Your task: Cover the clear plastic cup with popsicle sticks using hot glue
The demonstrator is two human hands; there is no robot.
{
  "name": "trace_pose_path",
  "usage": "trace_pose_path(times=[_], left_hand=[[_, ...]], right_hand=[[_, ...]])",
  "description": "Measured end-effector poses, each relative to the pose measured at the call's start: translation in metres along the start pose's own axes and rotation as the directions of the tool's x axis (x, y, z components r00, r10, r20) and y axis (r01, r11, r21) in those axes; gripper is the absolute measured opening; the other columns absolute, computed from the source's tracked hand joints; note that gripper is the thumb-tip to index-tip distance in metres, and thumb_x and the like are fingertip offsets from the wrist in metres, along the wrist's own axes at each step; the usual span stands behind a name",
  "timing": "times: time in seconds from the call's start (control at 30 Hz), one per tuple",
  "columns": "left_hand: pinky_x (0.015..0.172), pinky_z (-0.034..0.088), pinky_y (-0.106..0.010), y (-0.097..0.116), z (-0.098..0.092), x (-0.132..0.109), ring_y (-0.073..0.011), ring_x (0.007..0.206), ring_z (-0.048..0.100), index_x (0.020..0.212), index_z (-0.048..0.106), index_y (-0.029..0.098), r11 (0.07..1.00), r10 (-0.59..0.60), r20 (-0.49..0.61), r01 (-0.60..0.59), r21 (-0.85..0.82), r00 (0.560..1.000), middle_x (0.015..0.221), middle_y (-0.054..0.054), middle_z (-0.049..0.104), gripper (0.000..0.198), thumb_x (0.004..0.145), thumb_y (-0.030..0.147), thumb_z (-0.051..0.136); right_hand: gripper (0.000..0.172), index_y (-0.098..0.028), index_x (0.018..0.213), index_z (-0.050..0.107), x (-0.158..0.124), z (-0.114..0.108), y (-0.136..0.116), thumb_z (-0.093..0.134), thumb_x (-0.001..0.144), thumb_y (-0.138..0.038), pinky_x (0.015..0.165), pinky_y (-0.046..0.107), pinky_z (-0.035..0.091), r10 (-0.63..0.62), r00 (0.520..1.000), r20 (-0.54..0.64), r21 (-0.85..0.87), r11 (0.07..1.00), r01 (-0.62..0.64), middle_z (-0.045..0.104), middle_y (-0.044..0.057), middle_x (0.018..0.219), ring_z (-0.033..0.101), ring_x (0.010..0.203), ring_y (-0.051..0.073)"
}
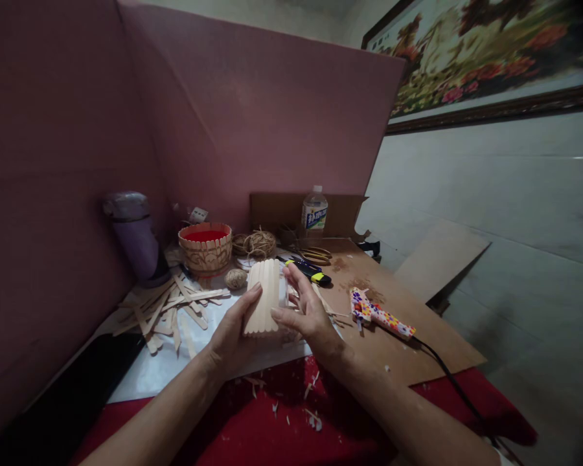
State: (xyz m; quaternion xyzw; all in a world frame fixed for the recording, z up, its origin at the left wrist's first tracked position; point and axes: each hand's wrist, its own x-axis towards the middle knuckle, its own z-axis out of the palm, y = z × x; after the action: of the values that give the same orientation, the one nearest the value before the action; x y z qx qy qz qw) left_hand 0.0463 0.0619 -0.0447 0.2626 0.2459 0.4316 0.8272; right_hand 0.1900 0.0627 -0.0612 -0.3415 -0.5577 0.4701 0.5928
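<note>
A cup-like piece partly covered with pale wooden sticks (263, 298) is held up over the table in front of me. My left hand (236, 327) wraps round its left side and underside, thumb on the sticks. My right hand (306, 314) grips the right side, with the thumb on the sticks' edge and the fingers behind. A clear, bare part of the piece shows between the sticks and my right fingers. Loose wooden sticks (158, 310) lie in a pile to the left. A floral glue gun (379, 314) rests on the cardboard at the right.
Behind are a stick-covered bowl with red lining (205, 252), a twine ball (236, 279), twine coils (261, 243), scissors (315, 254), a yellow-black cutter (315, 274) and a bottle (315, 213). A purple flask (138, 239) stands left. Wood scraps litter the red cloth (276, 433); a black cord (449, 375) trails right.
</note>
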Motion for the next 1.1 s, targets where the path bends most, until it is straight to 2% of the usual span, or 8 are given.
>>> trace_pose_path(times=[0.23, 0.37, 0.47, 0.77, 0.97, 1.1], left_hand=[[0.075, 0.053, -0.039, 0.001, 0.004, -0.006, -0.0275, 0.081, 0.069, 0.138, 0.046, 0.013, 0.988, 0.066, -0.06, -0.057, 0.145, 0.996, 0.101, -0.015, 0.072, 0.062, 0.084, 0.039, 0.06], [0.072, 0.053, -0.036, -0.002, 0.007, -0.008, -0.0258, 0.084, 0.068, 0.141, 0.043, 0.019, 0.958, 0.17, -0.007, -0.163, 0.235, 0.985, 0.109, -0.014, 0.07, 0.062, 0.084, 0.035, 0.061], [0.073, 0.052, -0.034, -0.003, 0.007, -0.008, -0.0245, 0.085, 0.068, 0.142, 0.041, 0.023, 0.946, 0.198, 0.031, -0.2, 0.254, 0.98, 0.112, -0.013, 0.069, 0.063, 0.084, 0.034, 0.062], [0.083, 0.05, -0.036, -0.003, 0.005, -0.009, -0.0231, 0.083, 0.068, 0.142, 0.041, 0.03, 0.941, 0.195, 0.057, -0.204, 0.27, 0.979, 0.11, -0.008, 0.07, 0.063, 0.083, 0.032, 0.063], [0.074, 0.051, -0.034, -0.003, 0.001, -0.008, -0.0225, 0.078, 0.067, 0.141, 0.042, 0.029, 0.928, 0.223, 0.076, -0.235, 0.289, 0.972, 0.104, -0.009, 0.071, 0.061, 0.084, 0.031, 0.062], [0.068, 0.051, -0.031, -0.001, 0.004, -0.009, -0.0215, 0.077, 0.067, 0.139, 0.045, 0.027, 0.914, 0.239, 0.013, -0.23, 0.334, 0.971, 0.102, -0.009, 0.071, 0.06, 0.082, 0.032, 0.064]], right_hand=[[0.086, -0.025, 0.143, 0.038, 0.001, 0.0, -0.007, 0.077, 0.068, -0.038, 0.114, 0.049, 0.023, -0.007, 1.0, -0.002, -0.003, 1.0, 0.007, 0.036, 0.01, 0.153, 0.027, 0.143, 0.027], [0.081, -0.024, 0.143, 0.038, 0.005, -0.002, -0.009, 0.073, 0.072, -0.044, 0.114, 0.047, 0.024, -0.031, 0.997, -0.067, 0.016, 0.999, 0.033, 0.038, 0.011, 0.151, 0.03, 0.142, 0.026], [0.082, -0.023, 0.142, 0.039, 0.007, -0.004, -0.008, 0.075, 0.071, -0.044, 0.115, 0.047, 0.024, -0.028, 0.996, -0.087, 0.032, 0.999, 0.031, 0.041, 0.012, 0.149, 0.031, 0.141, 0.026], [0.074, -0.024, 0.14, 0.042, 0.01, -0.006, -0.006, 0.072, 0.076, -0.045, 0.115, 0.044, 0.026, -0.045, 0.994, -0.097, 0.064, 0.997, 0.051, 0.044, 0.01, 0.147, 0.034, 0.14, 0.023], [0.075, -0.024, 0.139, 0.044, 0.012, -0.007, -0.002, 0.074, 0.073, -0.046, 0.114, 0.044, 0.028, -0.031, 0.994, -0.102, 0.073, 0.997, 0.038, 0.045, 0.011, 0.146, 0.037, 0.138, 0.025], [0.076, -0.022, 0.139, 0.044, 0.012, -0.007, 0.001, 0.075, 0.073, -0.046, 0.112, 0.044, 0.03, -0.037, 0.993, -0.112, 0.048, 0.998, 0.042, 0.046, 0.013, 0.144, 0.038, 0.137, 0.026]])
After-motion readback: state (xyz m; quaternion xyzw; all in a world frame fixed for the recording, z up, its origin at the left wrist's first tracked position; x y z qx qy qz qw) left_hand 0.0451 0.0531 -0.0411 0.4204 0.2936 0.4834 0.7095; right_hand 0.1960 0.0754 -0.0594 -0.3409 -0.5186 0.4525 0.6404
